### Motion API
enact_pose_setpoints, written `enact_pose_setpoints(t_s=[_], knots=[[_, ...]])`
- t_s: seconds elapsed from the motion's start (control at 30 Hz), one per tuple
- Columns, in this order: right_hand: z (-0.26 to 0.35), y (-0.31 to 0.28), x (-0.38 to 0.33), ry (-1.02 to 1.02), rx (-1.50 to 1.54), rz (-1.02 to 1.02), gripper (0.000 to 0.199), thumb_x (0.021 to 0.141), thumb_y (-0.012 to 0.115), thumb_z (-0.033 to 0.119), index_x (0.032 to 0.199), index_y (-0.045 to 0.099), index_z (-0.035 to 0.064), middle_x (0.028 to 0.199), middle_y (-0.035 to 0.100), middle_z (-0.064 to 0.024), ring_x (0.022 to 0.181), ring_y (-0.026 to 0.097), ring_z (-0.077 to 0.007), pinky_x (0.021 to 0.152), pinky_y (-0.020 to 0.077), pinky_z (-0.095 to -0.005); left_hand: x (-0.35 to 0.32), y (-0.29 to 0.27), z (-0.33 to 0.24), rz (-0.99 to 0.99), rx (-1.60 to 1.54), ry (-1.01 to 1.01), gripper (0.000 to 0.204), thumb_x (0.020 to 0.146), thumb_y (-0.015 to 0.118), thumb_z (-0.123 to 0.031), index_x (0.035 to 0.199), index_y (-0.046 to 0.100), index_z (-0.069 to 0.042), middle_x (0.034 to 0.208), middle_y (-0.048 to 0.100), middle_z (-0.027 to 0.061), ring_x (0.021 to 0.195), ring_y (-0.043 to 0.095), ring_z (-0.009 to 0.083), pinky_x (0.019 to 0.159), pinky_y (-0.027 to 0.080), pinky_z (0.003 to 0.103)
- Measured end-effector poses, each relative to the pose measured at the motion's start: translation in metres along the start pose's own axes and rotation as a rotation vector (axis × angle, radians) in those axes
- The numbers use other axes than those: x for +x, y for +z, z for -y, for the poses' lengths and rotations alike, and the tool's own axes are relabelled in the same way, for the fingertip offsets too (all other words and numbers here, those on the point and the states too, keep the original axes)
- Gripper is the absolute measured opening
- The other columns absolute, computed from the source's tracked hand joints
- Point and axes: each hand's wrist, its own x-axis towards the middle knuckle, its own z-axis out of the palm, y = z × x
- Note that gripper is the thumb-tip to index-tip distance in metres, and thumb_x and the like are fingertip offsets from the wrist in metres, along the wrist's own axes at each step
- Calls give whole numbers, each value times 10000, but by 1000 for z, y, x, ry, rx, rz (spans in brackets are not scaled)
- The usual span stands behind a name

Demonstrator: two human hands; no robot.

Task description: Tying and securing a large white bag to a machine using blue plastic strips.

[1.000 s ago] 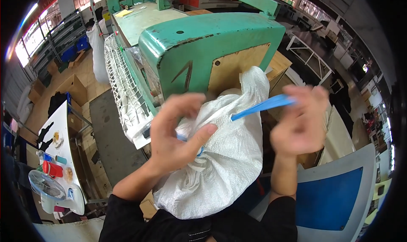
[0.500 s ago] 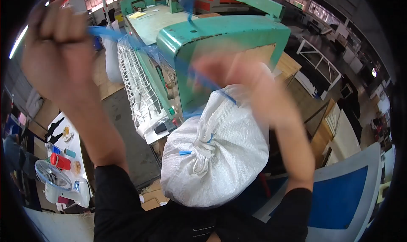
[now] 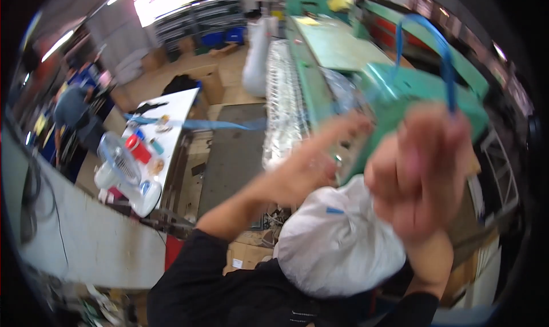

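Note:
A stuffed white woven sack (image 3: 337, 252) stands against my front, its gathered top facing up with a short bit of blue strap on it. Close in front of the camera, my right hand (image 3: 420, 167) is closed on a blue plastic strap (image 3: 452, 86), which rises from the fist and loops over toward the green machine. My left hand (image 3: 303, 164) is just beyond the sack's top, blurred, its fingers stretched toward the machine and nothing visibly held. Another blue strap length (image 3: 223, 124) trails in the air to the left. Where it runs near my hands is unclear.
A green machine (image 3: 423, 92) with a long bed is ahead, netted white material (image 3: 283, 98) along its side. Left is a white table (image 3: 180, 121) with a fan (image 3: 123, 167) and a red container (image 3: 137, 148). A person (image 3: 74, 109) bends over farther left.
My view has swung left. The left hand has come down from high left toward the sack and its fist has opened. My right hand has risen nearer the camera, with blue strap looping above it.

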Motion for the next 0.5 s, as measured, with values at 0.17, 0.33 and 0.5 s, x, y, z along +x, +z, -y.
enact_pose_setpoints(t_s=[0.17,0.33,0.5], knots=[[-1,36,-7,17,-183,160,411,1077,403,399,855,469,59,606,350,26,411,237,-28,382,145,-228,-8,42,-26,-201,-68,249,273,1034,463,-230,1029,596,9,1112,616,178,1067,597,333,913,465,389],[-5,-14,-17,-148,-640,201,462,1043,485,384,907,605,-41,678,593,-77,585,568,-141,629,481,-267,-19,36,-38,-125,-347,-79,421,1085,387,-300,814,539,-16,812,569,81,783,572,177,723,466,346],[-28,-61,-73,391,-567,664,274,991,563,248,951,664,-4,757,658,-135,682,664,-294,646,502,-346,-27,27,-36,-210,-607,-58,397,1093,374,-281,822,503,-21,769,514,34,756,552,139,723,462,293]])
